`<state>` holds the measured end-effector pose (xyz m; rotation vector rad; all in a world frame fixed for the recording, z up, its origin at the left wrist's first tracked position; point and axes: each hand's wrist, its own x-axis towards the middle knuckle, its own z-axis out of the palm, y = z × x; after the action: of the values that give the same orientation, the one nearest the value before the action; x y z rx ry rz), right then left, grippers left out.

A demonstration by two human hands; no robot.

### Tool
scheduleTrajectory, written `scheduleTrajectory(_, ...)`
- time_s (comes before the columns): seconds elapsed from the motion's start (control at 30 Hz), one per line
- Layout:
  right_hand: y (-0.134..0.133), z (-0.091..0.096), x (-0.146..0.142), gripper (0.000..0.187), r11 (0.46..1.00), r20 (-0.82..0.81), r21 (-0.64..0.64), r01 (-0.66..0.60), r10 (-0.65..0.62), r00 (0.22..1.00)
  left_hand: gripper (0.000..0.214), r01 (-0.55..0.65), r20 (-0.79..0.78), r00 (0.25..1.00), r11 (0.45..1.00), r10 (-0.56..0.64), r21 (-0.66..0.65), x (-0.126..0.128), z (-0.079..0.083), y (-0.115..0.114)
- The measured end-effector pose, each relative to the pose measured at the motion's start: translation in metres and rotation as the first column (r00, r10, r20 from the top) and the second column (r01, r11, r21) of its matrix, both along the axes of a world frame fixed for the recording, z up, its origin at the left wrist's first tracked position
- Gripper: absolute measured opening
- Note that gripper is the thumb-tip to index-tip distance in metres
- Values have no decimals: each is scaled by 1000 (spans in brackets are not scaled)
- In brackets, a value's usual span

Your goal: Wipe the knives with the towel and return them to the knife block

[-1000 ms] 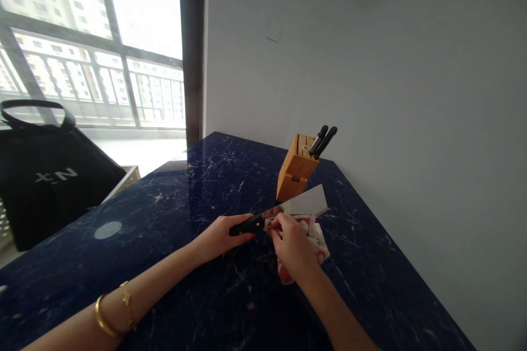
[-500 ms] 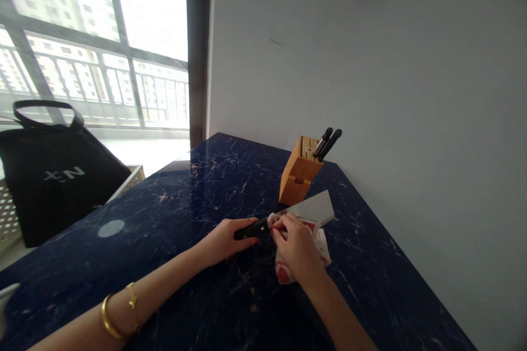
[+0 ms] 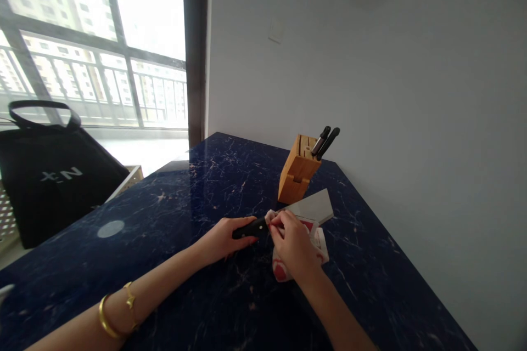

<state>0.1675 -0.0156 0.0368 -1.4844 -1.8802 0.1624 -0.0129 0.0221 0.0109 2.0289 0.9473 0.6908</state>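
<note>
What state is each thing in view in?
Cleaver: handle gripped in the left hand, blade partly hidden.
Cloth: crumpled, pinched in the right hand.
Knife block: standing, two knives inserted.
Black bag: strap raised in a loop.

From the cleaver (image 3: 312, 207), the knife block (image 3: 294, 175) is set at twelve o'clock, cloth (image 3: 321, 238) at five, bag (image 3: 57, 186) at nine.

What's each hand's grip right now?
Left hand: closed around the black handle of the cleaver.
Right hand: closed, pinching the red-and-white cloth at the cleaver.
</note>
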Motion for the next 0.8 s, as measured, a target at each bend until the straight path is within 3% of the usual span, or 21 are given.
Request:
scheduleTrajectory(0.27,-3,0,-2,15,999,16,-29,-18,18,1000,46,10,-5,1000,1000,-10,6,-1,-4,3)
scheduleTrajectory(0.47,2,0,-1,10,998,-62,58,22,-19,998,46,9,-18,1000,999,-9,32,0,-1,2)
scheduleTrajectory(0.8,26,6,49,17,951,-271,199,235,-177,946,47,4,-19,1000,1000,-3,8,0,1,0)
